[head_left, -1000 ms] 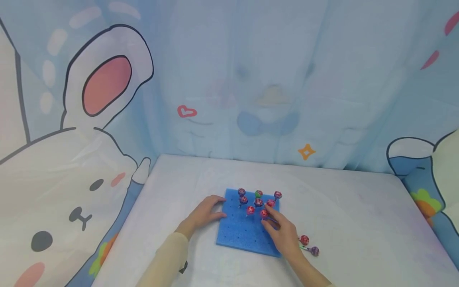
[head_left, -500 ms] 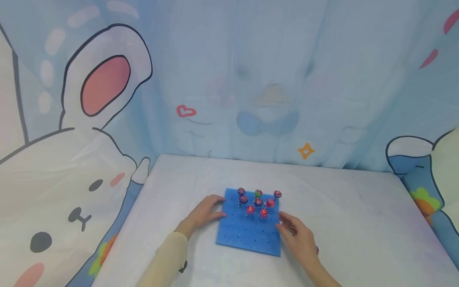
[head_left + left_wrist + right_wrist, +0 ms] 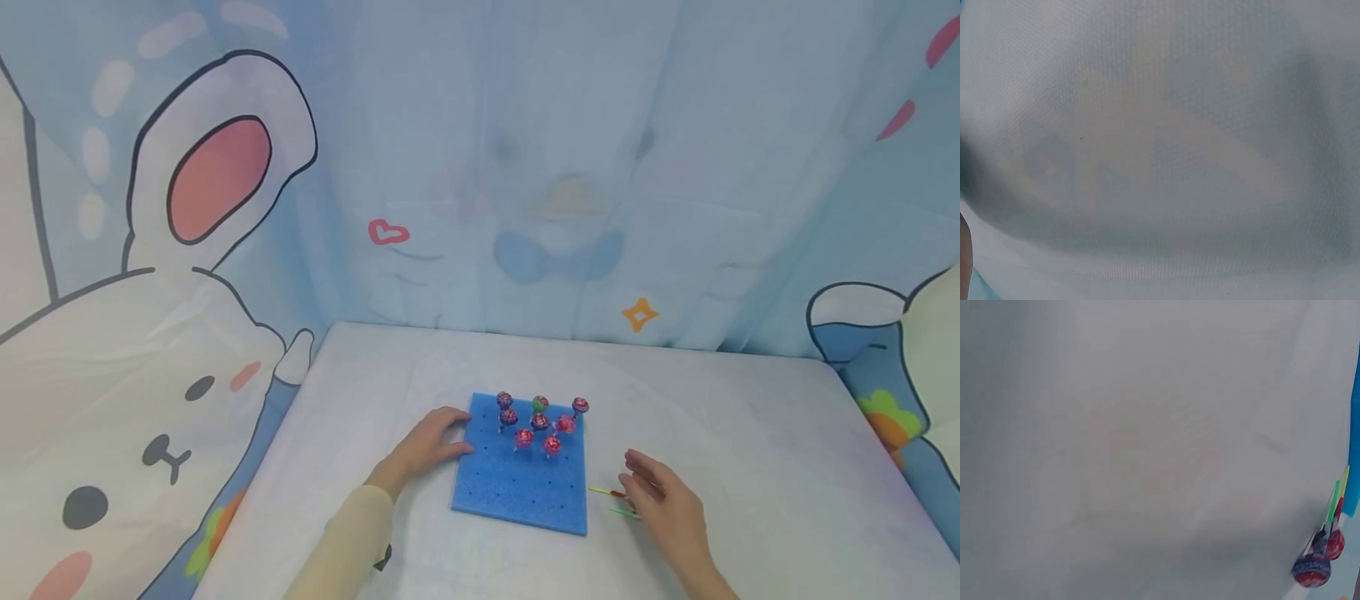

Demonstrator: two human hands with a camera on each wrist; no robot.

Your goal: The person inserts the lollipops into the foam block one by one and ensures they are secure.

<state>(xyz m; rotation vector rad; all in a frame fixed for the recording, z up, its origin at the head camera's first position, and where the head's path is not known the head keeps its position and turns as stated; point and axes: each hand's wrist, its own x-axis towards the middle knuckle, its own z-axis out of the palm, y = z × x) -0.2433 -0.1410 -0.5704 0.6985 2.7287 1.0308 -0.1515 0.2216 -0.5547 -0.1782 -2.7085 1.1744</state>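
A blue foam board (image 3: 517,504) with rows of small holes lies on the white table. Several lollipops stand upright in its far part, among them a red one (image 3: 552,444) and a green one (image 3: 540,403). My left hand (image 3: 429,442) touches the board's left edge with thumb and fingers spread. To the right of the board, my right hand (image 3: 666,504) hovers with loosely bent fingers over two loose lollipops, a red one (image 3: 1335,544) and a purple one (image 3: 1311,571). In the head view it covers their heads, leaving a yellow stick (image 3: 602,491) and a green stick (image 3: 622,512) visible.
The white table (image 3: 765,467) extends around the board on all sides. Behind it hangs a light-blue curtain (image 3: 450,100) with cartoon prints, and a printed rabbit (image 3: 120,375) fills the left side. The left wrist view shows mostly pale cloth (image 3: 1147,156).
My right hand has left the red lollipop standing in the board and moved right, to the loose lollipops on the table. My left hand has stayed at the board's left edge.
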